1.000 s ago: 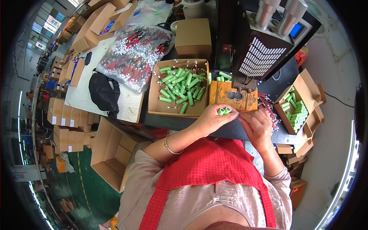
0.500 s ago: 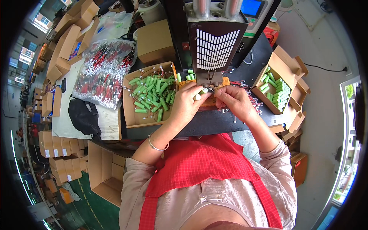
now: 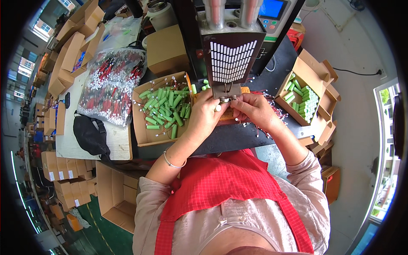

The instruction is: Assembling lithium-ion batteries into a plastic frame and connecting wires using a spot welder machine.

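Under the head of a benchtop spot welder [image 3: 233, 59], I am pinching a green cylindrical cell [image 3: 218, 108] between my fingers.

My left hand [image 3: 205, 114] is gripping the cell, its pale end facing me, just beside the electrode tips [image 3: 233, 97] and over a wooden block [image 3: 228, 115]; my right hand [image 3: 253, 110] is working close by, its fingers drawn narrow, though I cannot tell whether they are holding anything. A cardboard tray [image 3: 142, 138] of wired green cells [image 3: 168, 106] is sitting to the left, an open carton [image 3: 312, 63] of more cells [image 3: 309, 102] to the right.
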